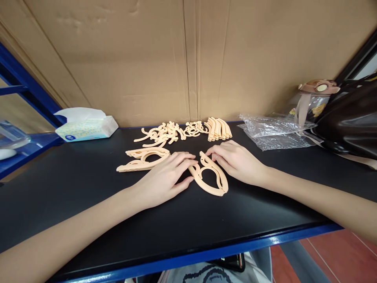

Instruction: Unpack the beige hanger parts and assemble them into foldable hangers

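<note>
A beige plastic folding hanger (224,182) lies on the black tabletop, bent into a loop with its two arms pointing away from me. My left hand (173,173) pinches the end of its left arm between thumb and fingers. The fingers of my right hand (234,161) are curled against the tip of the other arm; the grip itself is partly hidden. Just left of my left hand rest folded beige hangers (132,167), lying together. Behind them is a loose pile of small curved beige pieces (165,131). Curved beige hanger arms (219,127) are lined up side by side to its right.
A tissue pack (88,129) stands at the back left. On the right are clear plastic bags (273,133), a drinking bottle (312,104) and a dark shiny bag (350,114). Cardboard (132,59) walls the back; a blue edge (206,255) borders the table's front.
</note>
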`<move>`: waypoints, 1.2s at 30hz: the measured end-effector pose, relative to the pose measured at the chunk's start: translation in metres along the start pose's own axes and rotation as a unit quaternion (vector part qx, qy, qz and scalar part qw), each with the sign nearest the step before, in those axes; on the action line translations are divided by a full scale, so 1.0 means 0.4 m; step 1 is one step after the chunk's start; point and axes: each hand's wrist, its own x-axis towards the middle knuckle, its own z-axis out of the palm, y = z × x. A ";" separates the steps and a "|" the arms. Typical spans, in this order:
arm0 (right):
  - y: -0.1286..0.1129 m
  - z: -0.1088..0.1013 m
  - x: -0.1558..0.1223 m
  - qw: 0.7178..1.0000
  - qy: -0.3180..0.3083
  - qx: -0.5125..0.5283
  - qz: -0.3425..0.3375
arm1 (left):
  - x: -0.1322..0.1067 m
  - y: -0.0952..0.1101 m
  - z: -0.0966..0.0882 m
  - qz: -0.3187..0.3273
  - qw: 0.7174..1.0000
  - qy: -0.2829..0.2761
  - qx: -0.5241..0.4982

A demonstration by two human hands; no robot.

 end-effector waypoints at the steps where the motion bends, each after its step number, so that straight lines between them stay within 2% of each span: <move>1: -0.002 -0.003 0.000 1.000 -0.003 0.008 0.001 | 0.000 0.001 -0.001 -0.001 1.000 -0.001 0.000; 4: -0.007 -0.009 -0.003 0.999 -0.022 0.044 -0.004 | 0.001 0.006 -0.006 -0.013 1.000 -0.001 -0.010; 9: -0.023 -0.015 -0.011 0.986 -0.088 0.144 0.001 | 0.000 0.015 -0.010 -0.016 0.999 -0.023 -0.041; 15: -0.029 -0.008 -0.009 0.963 -0.061 0.262 0.033 | 0.001 0.016 -0.014 -0.016 0.999 -0.029 -0.036; 19: -0.016 -0.002 -0.005 0.968 -0.043 0.230 0.096 | 0.001 0.016 -0.015 -0.010 1.000 0.006 -0.005; 23: -0.004 0.000 -0.003 0.963 -0.042 0.208 0.166 | -0.001 0.011 -0.012 -0.012 0.996 0.080 0.047; 25: -0.002 0.001 -0.001 0.945 -0.040 0.265 0.186 | 0.000 0.006 -0.012 -0.020 0.992 0.109 0.067; 28: -0.001 0.000 0.005 0.889 -0.059 0.410 0.197 | 0.001 0.000 -0.014 -0.029 0.990 0.117 0.079; 30: -0.001 0.000 0.008 0.858 -0.068 0.469 0.197 | 0.002 -0.001 -0.015 -0.032 0.990 0.110 0.080; 36: -0.008 -0.001 0.008 0.845 -0.059 0.502 0.175 | 0.001 0.005 -0.016 -0.031 0.991 0.099 0.087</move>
